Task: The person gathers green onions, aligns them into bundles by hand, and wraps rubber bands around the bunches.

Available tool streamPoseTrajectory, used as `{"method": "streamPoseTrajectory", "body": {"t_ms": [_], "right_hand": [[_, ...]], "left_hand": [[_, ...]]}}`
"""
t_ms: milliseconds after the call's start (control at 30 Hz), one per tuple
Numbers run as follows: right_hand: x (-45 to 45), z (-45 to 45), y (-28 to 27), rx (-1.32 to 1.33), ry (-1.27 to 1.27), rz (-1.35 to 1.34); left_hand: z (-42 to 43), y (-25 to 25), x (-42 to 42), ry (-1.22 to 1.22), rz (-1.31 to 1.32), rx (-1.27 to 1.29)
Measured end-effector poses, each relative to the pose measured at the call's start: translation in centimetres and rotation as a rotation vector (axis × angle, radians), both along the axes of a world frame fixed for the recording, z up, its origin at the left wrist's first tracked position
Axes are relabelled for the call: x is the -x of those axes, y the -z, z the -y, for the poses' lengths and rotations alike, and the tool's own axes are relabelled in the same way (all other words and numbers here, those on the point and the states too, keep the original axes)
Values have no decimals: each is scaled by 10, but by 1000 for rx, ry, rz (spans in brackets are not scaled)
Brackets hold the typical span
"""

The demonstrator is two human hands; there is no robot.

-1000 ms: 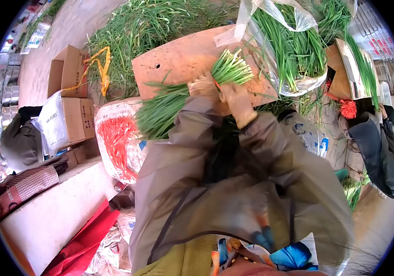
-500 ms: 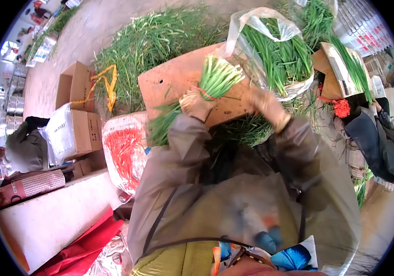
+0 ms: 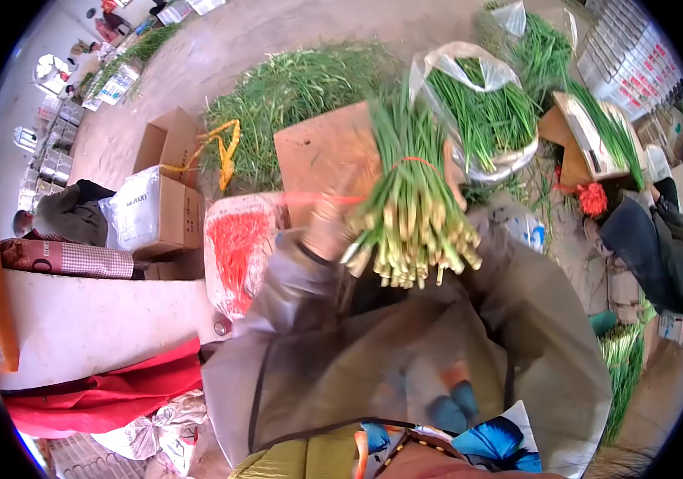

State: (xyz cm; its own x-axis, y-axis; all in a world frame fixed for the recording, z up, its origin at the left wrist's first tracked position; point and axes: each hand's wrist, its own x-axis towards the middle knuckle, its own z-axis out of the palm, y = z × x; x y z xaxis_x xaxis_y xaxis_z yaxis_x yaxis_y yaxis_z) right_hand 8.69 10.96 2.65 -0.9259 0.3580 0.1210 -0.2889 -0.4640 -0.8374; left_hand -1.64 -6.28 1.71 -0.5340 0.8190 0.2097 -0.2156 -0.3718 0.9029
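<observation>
A bunch of garlic chives [image 3: 413,211] is held up over my lap, its pale cut ends toward me and its green leaves pointing away. A thin red band [image 3: 417,160] circles it. My left hand [image 3: 328,227], smeared by motion, is just left of the bunch and appears closed on a red tie [image 3: 302,197] that streaks sideways to the stalks. My right hand is hidden behind the bunch; only its sleeve [image 3: 497,243] shows, reaching in from the right, and the bunch rests in that hand. Beneath lies a brown board [image 3: 309,156].
A sack with red ties [image 3: 234,247] lies at left, beside cardboard boxes [image 3: 178,211]. Loose greens [image 3: 286,92] cover the floor beyond the board. A plastic bag of chives [image 3: 481,112] stands beyond right. Other people sit left [image 3: 74,215] and right [image 3: 649,247].
The bunch has been lifted off the board and turned, so its cut ends now face me. My left hand has left the stalks; my right hand has gone behind them.
</observation>
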Motion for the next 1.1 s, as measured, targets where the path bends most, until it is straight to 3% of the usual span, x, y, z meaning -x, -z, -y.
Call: {"method": "streamPoseTrajectory", "body": {"t_ms": [67,100,167,200,233,300,333,433,500,567,633,700,733,800,867,900,933,967,1000,1033,1100], "right_hand": [[10,-20,-2,192,17,9],[21,-30,-6,491,-155,8],[32,-11,-29,479,-206,26],[42,-7,-33,231,-55,-48],[53,-6,-25,78,-47,18],[70,-1,-16,-346,86,-17],[66,-1,-19,-625,258,-21],[71,-13,32,-800,222,222],[77,-20,58,-671,174,166],[79,-33,33,-796,56,247],[86,-46,19,-770,56,258],[88,-57,-18,-619,-51,11],[97,-71,-18,-696,-249,1],[94,-65,-38,-609,-456,116],[91,-22,-62,-545,-389,335],[95,-9,-64,-638,-323,436],[100,-9,-66,-1052,-185,479],[92,-6,-72,-1147,-92,397],[77,-7,-75,-1142,-50,294],[49,0,-85,-1133,-16,191],[2,8,-80,-1347,-32,-401]], "left_hand": [[24,1,25,113,-44,173],[26,-4,48,82,-243,353],[-2,-14,50,-98,-209,113],[-18,-42,45,1,-165,127],[-32,-43,50,-76,-213,92],[-48,-15,67,-389,-163,51],[-43,-4,66,-401,-141,71],[-38,43,83,-445,-460,116],[-40,66,86,-408,-246,-75],[-37,51,82,-466,-337,71],[-25,22,80,-115,-173,38],[-12,-12,68,-30,40,-162],[0,-9,68,-66,92,-76],[-11,11,38,-70,209,-153],[-19,38,19,-2,428,-345],[-22,49,14,78,541,-449],[-25,45,0,-31,573,-460],[-26,39,-12,-135,602,-467],[-20,42,-11,-64,827,-442],[-19,58,4,-197,903,-384],[-9,46,7,-254,819,-346]]}}
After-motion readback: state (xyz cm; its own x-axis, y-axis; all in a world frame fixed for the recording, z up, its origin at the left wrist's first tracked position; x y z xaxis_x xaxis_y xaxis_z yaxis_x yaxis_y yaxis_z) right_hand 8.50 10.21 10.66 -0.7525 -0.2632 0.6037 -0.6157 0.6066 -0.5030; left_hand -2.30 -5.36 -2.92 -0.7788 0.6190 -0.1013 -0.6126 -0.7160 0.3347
